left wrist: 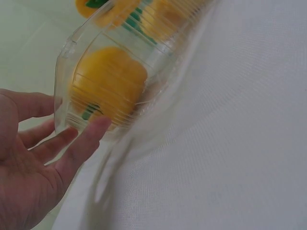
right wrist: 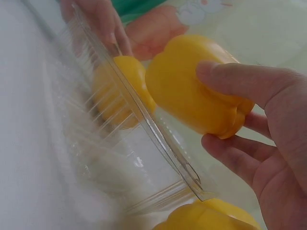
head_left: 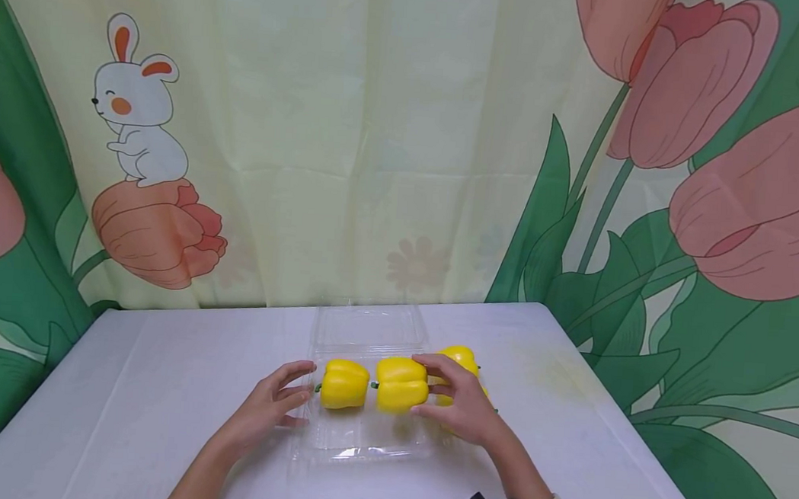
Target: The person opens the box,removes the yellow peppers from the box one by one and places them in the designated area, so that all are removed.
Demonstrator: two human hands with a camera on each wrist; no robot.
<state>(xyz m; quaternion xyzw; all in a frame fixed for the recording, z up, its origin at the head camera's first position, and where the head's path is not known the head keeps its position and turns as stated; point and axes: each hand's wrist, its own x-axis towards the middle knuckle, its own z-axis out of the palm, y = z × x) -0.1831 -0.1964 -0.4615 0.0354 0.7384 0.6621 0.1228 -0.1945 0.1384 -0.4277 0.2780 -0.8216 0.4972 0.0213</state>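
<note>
In the head view my right hand grips a yellow bell pepper by its blunt end, its green stem pointing left. It is held above a clear plastic clamshell box; the right wrist view shows thumb and fingers around the held pepper, over the box rim. Another yellow bell pepper lies on its side in the left part of the box, stem to the left. My left hand is at the box's left end, fingers extended against the clear wall.
The box's clear lid lies folded back towards the far edge of the white table. More yellow bell peppers sit right of the box, partly hidden by my right hand. A curtain printed with tulips and a rabbit hangs behind.
</note>
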